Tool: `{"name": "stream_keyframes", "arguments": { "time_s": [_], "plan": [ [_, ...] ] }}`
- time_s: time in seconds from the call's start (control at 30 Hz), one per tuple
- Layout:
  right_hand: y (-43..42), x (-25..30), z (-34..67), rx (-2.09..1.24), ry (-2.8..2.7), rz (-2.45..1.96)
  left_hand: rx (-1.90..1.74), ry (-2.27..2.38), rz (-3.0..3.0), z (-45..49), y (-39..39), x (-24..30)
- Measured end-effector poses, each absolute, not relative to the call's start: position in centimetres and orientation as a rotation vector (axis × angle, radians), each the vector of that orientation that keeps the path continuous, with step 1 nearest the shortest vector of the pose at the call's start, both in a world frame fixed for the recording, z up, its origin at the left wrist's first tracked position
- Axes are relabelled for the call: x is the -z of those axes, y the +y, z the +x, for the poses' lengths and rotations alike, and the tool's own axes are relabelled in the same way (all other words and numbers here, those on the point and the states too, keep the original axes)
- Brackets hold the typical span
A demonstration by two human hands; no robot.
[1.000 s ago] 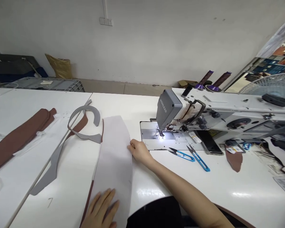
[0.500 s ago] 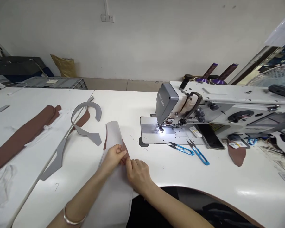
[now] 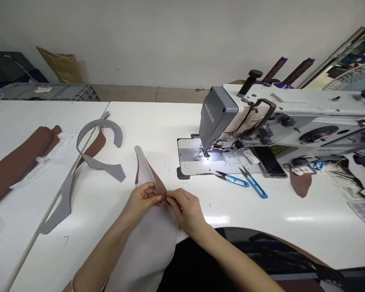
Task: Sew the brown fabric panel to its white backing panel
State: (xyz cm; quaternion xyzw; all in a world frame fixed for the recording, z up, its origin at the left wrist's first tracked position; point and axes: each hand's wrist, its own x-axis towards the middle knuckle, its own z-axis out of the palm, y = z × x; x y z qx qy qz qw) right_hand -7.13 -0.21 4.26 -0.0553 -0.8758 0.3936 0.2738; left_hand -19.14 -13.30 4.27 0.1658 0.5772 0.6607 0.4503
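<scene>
We are pinching the grey-backed cloth (image 3: pixel 149 243) by its turned edge: the left hand (image 3: pixel 142 199) is clamping thumb and fingers on it, and the right hand (image 3: pixel 187 209) is gripping the same edge just beside. The cloth is lying on the tabletop (image 3: pixel 170 125), left of its curved front edge, brown showing at the fold. The sewing machine (image 3: pixel 217 115) is displaying "HIGHLEAD". Near the tabletop's left edge, a dark mark (image 3: pixel 67 240) is resembling a 7. Two snips (image 3: pixel 252 182) are lying between machine and front edge.
</scene>
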Motion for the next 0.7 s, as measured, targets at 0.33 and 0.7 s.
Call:
{"name": "stream_keyframes", "arguments": {
  "time_s": [0.33,0.7],
  "plan": [
    [-1.6,-4.5,-8.0,-0.278,-2.542,-0.091,-1.650,1.595,0.421,-18.6,-13.2,-4.6],
    [0.8,-5.0,-6.3,-1.156,-2.271,-0.287,-1.865,1.270,0.208,-19.3,-13.7,-5.6]
  ]
}}
